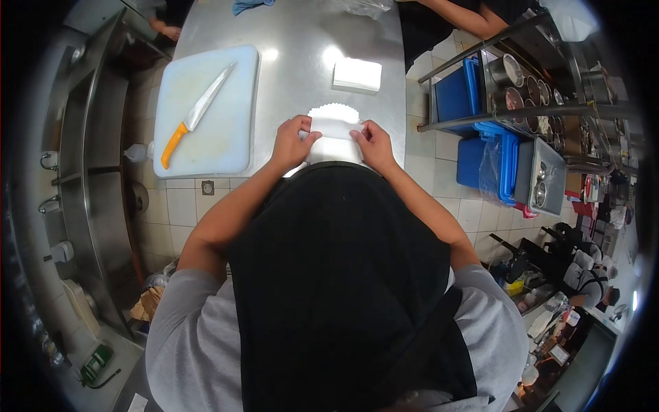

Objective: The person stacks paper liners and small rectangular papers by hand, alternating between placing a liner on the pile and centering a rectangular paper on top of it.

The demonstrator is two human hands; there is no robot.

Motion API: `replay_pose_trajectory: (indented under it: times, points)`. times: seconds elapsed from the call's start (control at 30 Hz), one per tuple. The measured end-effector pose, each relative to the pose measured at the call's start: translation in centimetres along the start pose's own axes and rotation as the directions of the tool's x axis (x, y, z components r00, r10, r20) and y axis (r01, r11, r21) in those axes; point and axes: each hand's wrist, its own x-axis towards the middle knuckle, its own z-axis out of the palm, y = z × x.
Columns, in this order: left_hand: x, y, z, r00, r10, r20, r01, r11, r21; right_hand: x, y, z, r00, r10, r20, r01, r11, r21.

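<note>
A folded white paper napkin [335, 128] stretches between my two hands at the near edge of the steel table. My left hand [294, 143] pinches its left end, thumb toward the middle. At the right end, the thumb and fingers of my right hand [375, 143] are closed on it in the same way. Behind the napkin shows a white scalloped edge [334, 110], like that of a paper doily; the rest of that piece is covered. Farther back on the table lies a neat stack of white napkins [357, 75].
To the left, an orange-handled knife [199, 115] lies on a white cutting board [237, 130]. A blue cloth [252, 6] and clear plastic [367, 7] are at the far end, where other people stand. Right of the steel table [288, 75] are a metal rack [501, 113] and blue bins [478, 159].
</note>
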Motion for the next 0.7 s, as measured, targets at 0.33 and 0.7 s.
replay_pose_trajectory:
  times: [0.33, 0.7]
  points:
    - [0.8, 0.0, 0.7, 0.977, -0.162, -0.136, 0.153, 0.985, -0.076, 2.1, -1.6, 1.2, 0.956, 0.233, -0.180, -0.237, 0.971, -0.002]
    - [0.5, -0.1, 1.2, 0.979, -0.075, -0.190, 0.071, 0.997, -0.029, 1.8, -1.4, 1.1, 0.961, 0.203, -0.187, -0.214, 0.976, -0.041]
